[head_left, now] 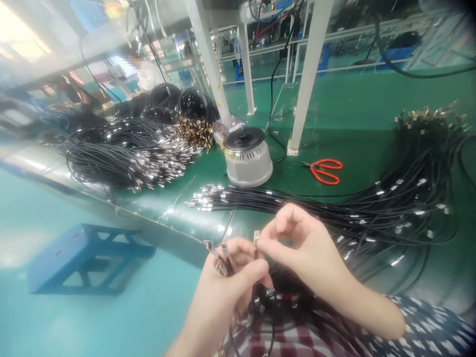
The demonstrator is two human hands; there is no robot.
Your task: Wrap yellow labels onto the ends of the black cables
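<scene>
My left hand (226, 282) is closed round a small bunch of thin black cables with metal end pieces (219, 258) that stick out past my fingers. My right hand (297, 248) pinches one small metal connector (256, 239) at a cable's tip, right beside my left thumb. Both hands are over my lap, at the near edge of the green worktable (353, 124). Just beyond my hands a bundle of black cables with silver tips (260, 198) lies flat on the table.
A white round machine with a black lid (248, 153) stands mid-table, red-handled scissors (326, 171) to its right. Big cable heaps lie at the left (126, 148) and the right (420, 178). White frame posts (308, 74) rise behind. A blue stool (85, 258) stands on the floor at the left.
</scene>
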